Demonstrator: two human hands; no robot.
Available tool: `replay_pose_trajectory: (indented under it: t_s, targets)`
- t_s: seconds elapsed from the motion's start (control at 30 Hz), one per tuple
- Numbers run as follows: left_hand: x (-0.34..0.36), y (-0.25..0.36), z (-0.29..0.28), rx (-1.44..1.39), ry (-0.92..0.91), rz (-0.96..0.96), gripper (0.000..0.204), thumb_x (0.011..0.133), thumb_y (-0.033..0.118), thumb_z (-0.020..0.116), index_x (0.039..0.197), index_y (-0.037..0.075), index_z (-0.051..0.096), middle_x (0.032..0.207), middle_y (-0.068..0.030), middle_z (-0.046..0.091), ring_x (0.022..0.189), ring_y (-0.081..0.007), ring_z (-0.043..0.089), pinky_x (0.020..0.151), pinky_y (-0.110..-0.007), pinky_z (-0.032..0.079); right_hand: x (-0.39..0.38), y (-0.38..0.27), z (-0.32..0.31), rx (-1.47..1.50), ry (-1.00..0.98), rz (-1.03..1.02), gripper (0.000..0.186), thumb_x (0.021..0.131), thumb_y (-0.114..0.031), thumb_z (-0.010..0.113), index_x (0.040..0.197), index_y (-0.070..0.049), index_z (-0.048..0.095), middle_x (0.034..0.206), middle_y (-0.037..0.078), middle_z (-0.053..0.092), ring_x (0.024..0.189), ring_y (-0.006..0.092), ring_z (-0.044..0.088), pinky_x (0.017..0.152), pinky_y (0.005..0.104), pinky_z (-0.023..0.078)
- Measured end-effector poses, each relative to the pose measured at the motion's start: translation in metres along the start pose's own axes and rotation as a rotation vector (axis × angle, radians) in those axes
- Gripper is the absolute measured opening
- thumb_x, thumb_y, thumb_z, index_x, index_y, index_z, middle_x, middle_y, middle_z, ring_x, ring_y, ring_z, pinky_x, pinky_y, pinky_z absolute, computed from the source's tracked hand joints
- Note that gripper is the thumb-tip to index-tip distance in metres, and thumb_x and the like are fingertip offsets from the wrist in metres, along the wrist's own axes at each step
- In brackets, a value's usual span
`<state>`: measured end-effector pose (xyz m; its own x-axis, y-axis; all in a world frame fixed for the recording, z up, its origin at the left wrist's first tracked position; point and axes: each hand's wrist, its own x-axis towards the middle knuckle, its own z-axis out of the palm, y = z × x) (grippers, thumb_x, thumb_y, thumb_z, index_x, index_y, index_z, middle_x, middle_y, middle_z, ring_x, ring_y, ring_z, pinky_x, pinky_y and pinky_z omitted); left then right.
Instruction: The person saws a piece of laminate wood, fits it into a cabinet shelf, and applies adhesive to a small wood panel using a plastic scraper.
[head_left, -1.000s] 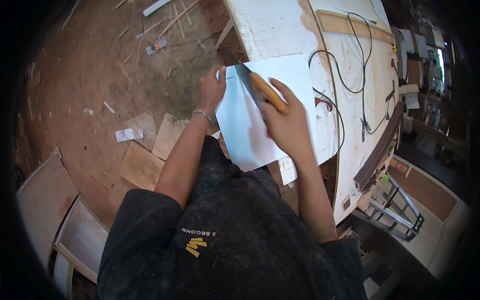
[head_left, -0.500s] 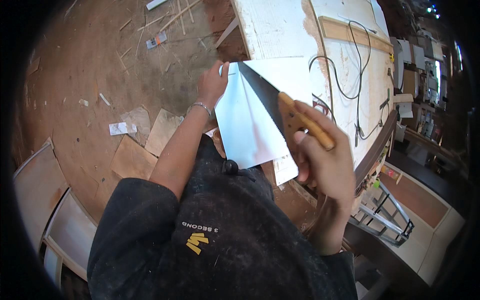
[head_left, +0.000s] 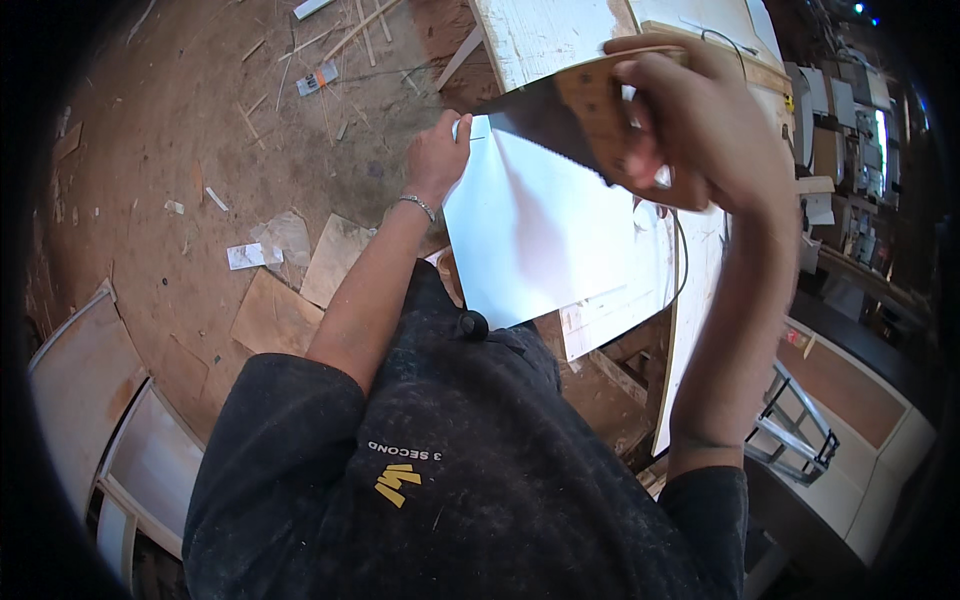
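A glossy white panel lies in front of me, its near end close to my shirt. My left hand is closed round its far left corner, where a short dark line crosses the surface. In my right hand is a handsaw, gripped by its wooden handle. Its dark blade slants across the panel's far edge, with the toothed side toward me. The blade's tip comes down near the far left corner, close to my left fingers. Whether the teeth are in the panel I cannot tell.
A white worktable stands beyond the panel, with a dark cable and a wooden strip. Scrap strips, brown board pieces and paper litter the floor at left. A folded metal ladder is at lower right.
My right hand has pulled the handsaw up and away to the right, and the blade now lies flatter across the panel's far edge. My left hand stays on the corner.
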<state>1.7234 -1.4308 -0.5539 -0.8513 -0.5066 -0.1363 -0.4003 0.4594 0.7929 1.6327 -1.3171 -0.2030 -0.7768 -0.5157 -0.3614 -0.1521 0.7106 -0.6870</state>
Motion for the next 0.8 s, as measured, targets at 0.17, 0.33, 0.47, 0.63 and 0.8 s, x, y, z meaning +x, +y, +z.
replay_pose_trajectory:
  t_s: [0.17, 0.33, 0.47, 0.63, 0.8]
  targets:
    - [-0.004, 0.002, 0.002, 0.001, 0.031, -0.006, 0.037, 0.108, 0.044, 0.052, 0.105, 0.011, 0.069, 0.085, -0.0244, 0.074, 0.086, -0.0484, 0.072, 0.076, -0.058, 0.056, 0.017, 0.002, 0.021, -0.084, 0.040, 0.051, 0.033, 0.095, -0.022, 0.056, 0.104, 0.006, 0.069, 0.063, 0.007, 0.062, 0.053, 0.0156, 0.064, 0.055, 0.0294, 0.051]
    - [0.000, 0.005, -0.004, -0.024, -0.032, -0.044, 0.045, 0.107, 0.049, 0.052, 0.112, 0.009, 0.071, 0.090, -0.0285, 0.073, 0.091, -0.0508, 0.071, 0.082, -0.058, 0.055, 0.007, 0.007, 0.005, -0.159, 0.085, 0.071, 0.033, 0.087, -0.027, 0.056, 0.080, 0.001, 0.071, 0.074, 0.015, 0.070, 0.072, 0.0257, 0.070, 0.073, 0.0387, 0.055]
    - [-0.001, 0.001, 0.000, -0.025, -0.026, -0.007, 0.038, 0.107, 0.045, 0.053, 0.106, 0.010, 0.068, 0.085, -0.0254, 0.073, 0.085, -0.0484, 0.072, 0.076, -0.059, 0.055, 0.004, 0.023, 0.023, -0.156, 0.162, 0.040, 0.039, 0.087, -0.029, 0.057, 0.099, 0.002, 0.077, 0.094, 0.022, 0.076, 0.089, 0.0346, 0.074, 0.085, 0.0408, 0.056]
    - [0.004, -0.003, 0.005, -0.084, -0.042, -0.061, 0.046, 0.107, 0.048, 0.052, 0.112, 0.007, 0.070, 0.091, -0.0281, 0.073, 0.092, -0.0509, 0.070, 0.083, -0.058, 0.054, -0.001, 0.036, 0.027, -0.101, 0.226, 0.026, 0.042, 0.091, -0.032, 0.061, 0.113, 0.000, 0.077, 0.104, 0.021, 0.077, 0.095, 0.0319, 0.074, 0.088, 0.0395, 0.056]
    - [0.007, 0.002, -0.002, -0.083, -0.081, -0.108, 0.046, 0.106, 0.048, 0.053, 0.112, 0.006, 0.069, 0.093, -0.0294, 0.073, 0.094, -0.0504, 0.070, 0.084, -0.056, 0.054, -0.095, 0.099, 0.058, 0.100, 0.314, 0.132, 0.032, 0.098, -0.018, 0.067, 0.126, -0.001, 0.068, 0.087, 0.010, 0.073, 0.072, 0.0139, 0.067, 0.066, 0.0309, 0.054]
